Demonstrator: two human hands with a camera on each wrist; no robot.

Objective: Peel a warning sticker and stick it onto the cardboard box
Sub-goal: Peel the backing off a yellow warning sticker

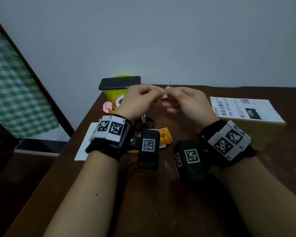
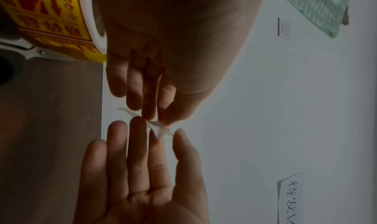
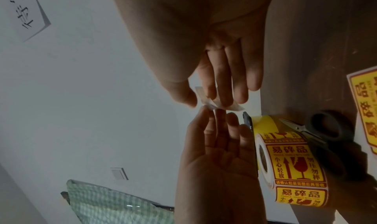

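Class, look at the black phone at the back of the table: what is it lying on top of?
The black phone lies flat across a yellow-green round container. Its rim shows behind and its wall below; its inside is covered by the phone.

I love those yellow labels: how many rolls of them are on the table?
1: the sticker roll stands at the table's far end, beside the scissors; others could be hidden from view.

We cannot tell the sticker (image 1: 165, 93) from its backing; the left hand (image 1: 138, 100) hides the roll (image 1: 118, 102) at ten o'clock and the scissors (image 1: 143, 123) blades.
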